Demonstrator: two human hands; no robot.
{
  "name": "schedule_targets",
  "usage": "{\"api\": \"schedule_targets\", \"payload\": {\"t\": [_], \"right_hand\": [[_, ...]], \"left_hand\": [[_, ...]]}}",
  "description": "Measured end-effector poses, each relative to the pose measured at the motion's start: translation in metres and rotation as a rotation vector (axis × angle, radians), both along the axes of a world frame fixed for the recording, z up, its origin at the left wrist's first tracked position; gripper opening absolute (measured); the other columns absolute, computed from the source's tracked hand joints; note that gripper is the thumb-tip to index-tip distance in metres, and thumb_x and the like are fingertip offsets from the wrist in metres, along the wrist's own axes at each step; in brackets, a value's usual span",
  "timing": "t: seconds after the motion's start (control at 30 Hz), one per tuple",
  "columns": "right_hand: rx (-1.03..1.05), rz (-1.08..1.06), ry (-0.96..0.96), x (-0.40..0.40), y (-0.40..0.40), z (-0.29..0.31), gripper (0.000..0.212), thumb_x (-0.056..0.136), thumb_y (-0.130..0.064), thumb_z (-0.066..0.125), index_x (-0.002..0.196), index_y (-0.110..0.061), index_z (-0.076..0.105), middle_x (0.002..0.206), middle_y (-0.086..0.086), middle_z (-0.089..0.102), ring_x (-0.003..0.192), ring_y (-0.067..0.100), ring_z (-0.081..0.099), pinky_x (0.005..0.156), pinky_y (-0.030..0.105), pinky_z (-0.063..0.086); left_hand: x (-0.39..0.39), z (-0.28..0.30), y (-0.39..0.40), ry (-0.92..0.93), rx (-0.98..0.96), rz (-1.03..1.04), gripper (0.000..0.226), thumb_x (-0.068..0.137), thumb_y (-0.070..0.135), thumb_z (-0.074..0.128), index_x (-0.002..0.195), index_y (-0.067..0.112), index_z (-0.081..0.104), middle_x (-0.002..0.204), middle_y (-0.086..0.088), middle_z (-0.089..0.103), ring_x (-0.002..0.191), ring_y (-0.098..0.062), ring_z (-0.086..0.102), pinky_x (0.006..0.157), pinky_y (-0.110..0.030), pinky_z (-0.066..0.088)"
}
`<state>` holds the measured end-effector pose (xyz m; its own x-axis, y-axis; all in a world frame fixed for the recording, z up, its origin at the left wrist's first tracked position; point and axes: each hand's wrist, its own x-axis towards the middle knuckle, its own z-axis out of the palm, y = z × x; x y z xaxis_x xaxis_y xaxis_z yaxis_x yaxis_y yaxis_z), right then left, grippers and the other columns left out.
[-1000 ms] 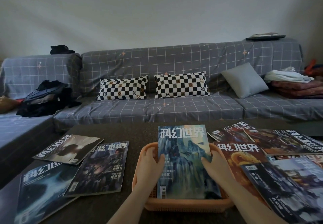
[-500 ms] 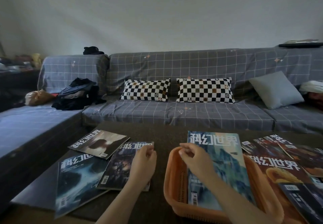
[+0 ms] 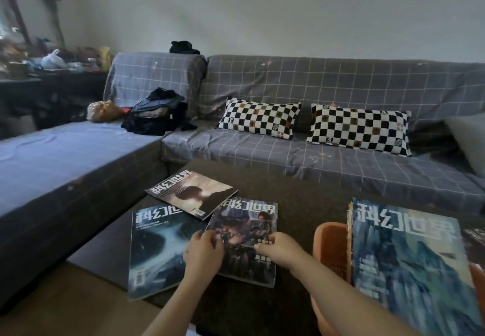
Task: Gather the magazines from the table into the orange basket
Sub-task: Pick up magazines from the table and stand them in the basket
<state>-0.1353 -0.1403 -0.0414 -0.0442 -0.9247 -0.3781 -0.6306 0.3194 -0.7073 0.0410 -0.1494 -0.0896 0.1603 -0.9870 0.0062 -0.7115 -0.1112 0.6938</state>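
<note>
Three magazines lie on the dark table [image 3: 301,204] at the left. The middle one, a dark-covered magazine [image 3: 246,230], has both my hands on it. My left hand [image 3: 203,254] curls over its left edge, and my right hand [image 3: 278,249] curls its fingers on the right part of the cover. It lies flat on the table. A blue swirl magazine [image 3: 154,246] sits to its left, a brown-covered magazine [image 3: 191,194] behind it. The orange basket [image 3: 329,246] stands to the right, with a blue mountain-cover magazine [image 3: 409,265] sticking out of it.
Another magazine [image 3: 475,241] shows at the far right edge. A grey checked sofa [image 3: 328,162] wraps around the table's far and left sides, with two checkerboard pillows [image 3: 258,118] and a pile of dark clothes [image 3: 157,115]. Bare floor [image 3: 65,307] lies left of the table.
My view has swung left. My right hand left the basket and came over to the dark-covered magazine, joining my left hand there. The blue mountain-cover magazine stays in the basket.
</note>
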Motion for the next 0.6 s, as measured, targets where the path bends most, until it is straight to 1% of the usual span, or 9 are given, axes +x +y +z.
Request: {"api": "schedule_targets", "payload": {"t": [0.03, 0.07, 0.13, 0.23, 0.3, 0.4, 0.47, 0.53, 0.6], "right_hand": [[0.029, -0.007, -0.017, 0.001, -0.002, -0.002, 0.022, 0.088, -0.029, 0.059, 0.108, -0.02, 0.058, 0.115, 0.001, 0.062, 0.09, 0.011, 0.057, 0.073, 0.025, 0.047], [0.05, -0.019, -0.027, 0.002, -0.004, -0.004, 0.027, 0.088, -0.028, 0.06, 0.113, -0.018, 0.056, 0.114, 0.001, 0.06, 0.091, 0.012, 0.056, 0.071, 0.024, 0.046], [0.065, -0.039, -0.011, 0.003, -0.007, -0.006, 0.041, 0.088, -0.025, 0.06, 0.126, -0.013, 0.049, 0.121, 0.006, 0.057, 0.102, 0.017, 0.056, 0.077, 0.027, 0.048], [0.095, -0.054, 0.01, 0.004, -0.008, -0.006, 0.041, 0.088, -0.022, 0.06, 0.125, -0.011, 0.048, 0.124, 0.008, 0.055, 0.109, 0.021, 0.056, 0.086, 0.031, 0.051], [0.136, -0.033, 0.026, 0.001, -0.005, -0.008, 0.036, 0.087, -0.022, 0.061, 0.121, -0.013, 0.05, 0.123, 0.008, 0.056, 0.107, 0.02, 0.056, 0.088, 0.033, 0.052], [0.189, 0.013, 0.038, -0.005, 0.001, -0.007, 0.043, 0.086, -0.023, 0.062, 0.126, -0.014, 0.047, 0.127, 0.008, 0.055, 0.112, 0.021, 0.055, 0.09, 0.035, 0.052], [0.212, 0.025, 0.038, -0.007, 0.006, -0.003, 0.053, 0.086, -0.025, 0.063, 0.132, -0.014, 0.042, 0.133, 0.009, 0.05, 0.118, 0.024, 0.052, 0.089, 0.035, 0.053], [0.246, 0.035, 0.022, -0.006, 0.013, 0.002, 0.061, 0.086, -0.027, 0.064, 0.139, -0.015, 0.035, 0.14, 0.012, 0.043, 0.12, 0.027, 0.051, 0.087, 0.035, 0.053], [0.27, 0.042, -0.006, -0.004, 0.02, 0.006, 0.067, 0.086, -0.03, 0.063, 0.143, -0.016, 0.03, 0.143, 0.014, 0.04, 0.118, 0.029, 0.053, 0.085, 0.037, 0.053]], "left_hand": [[0.004, -0.004, -0.004, -0.01, 0.019, 0.018, 0.033, 0.097, 0.031, 0.048, 0.126, 0.019, 0.057, 0.142, -0.01, 0.044, 0.128, -0.026, 0.045, 0.109, -0.047, 0.034], [0.008, -0.008, -0.008, -0.014, 0.03, 0.032, 0.033, 0.097, 0.031, 0.048, 0.126, 0.018, 0.057, 0.144, -0.011, 0.042, 0.131, -0.027, 0.042, 0.111, -0.047, 0.032], [0.012, -0.013, -0.016, -0.028, 0.022, 0.045, 0.035, 0.096, 0.03, 0.05, 0.125, 0.013, 0.058, 0.139, -0.014, 0.048, 0.128, -0.028, 0.045, 0.108, -0.043, 0.036], [0.013, -0.009, -0.024, 0.001, 0.06, 0.067, 0.033, 0.094, 0.029, 0.055, 0.12, 0.009, 0.058, 0.12, -0.012, 0.061, 0.108, -0.027, 0.057, 0.089, -0.037, 0.047], [0.016, -0.004, -0.026, 0.042, 0.134, 0.094, 0.032, 0.091, 0.027, 0.061, 0.114, 0.005, 0.056, 0.115, -0.012, 0.062, 0.097, -0.025, 0.058, 0.076, -0.033, 0.043], [0.024, -0.001, -0.025, 0.087, 0.207, 0.018, 0.018, 0.088, 0.028, 0.066, 0.091, 0.01, 0.065, 0.093, -0.008, 0.07, 0.078, -0.019, 0.061, 0.069, -0.03, 0.047], [0.028, 0.0, -0.018, 0.201, 0.213, 0.009, 0.013, 0.088, 0.027, 0.066, 0.09, 0.015, 0.061, 0.084, -0.003, 0.067, 0.074, -0.015, 0.061, 0.067, -0.03, 0.05], [0.032, 0.003, -0.006, 0.388, 0.241, 0.021, 0.016, 0.09, 0.025, 0.064, 0.099, 0.017, 0.054, 0.088, -0.004, 0.064, 0.078, -0.018, 0.063, 0.068, -0.033, 0.054], [0.037, 0.009, 0.009, 0.498, 0.236, 0.014, 0.018, 0.091, 0.022, 0.063, 0.105, 0.015, 0.054, 0.091, -0.007, 0.064, 0.079, -0.021, 0.065, 0.067, -0.035, 0.054]]}}
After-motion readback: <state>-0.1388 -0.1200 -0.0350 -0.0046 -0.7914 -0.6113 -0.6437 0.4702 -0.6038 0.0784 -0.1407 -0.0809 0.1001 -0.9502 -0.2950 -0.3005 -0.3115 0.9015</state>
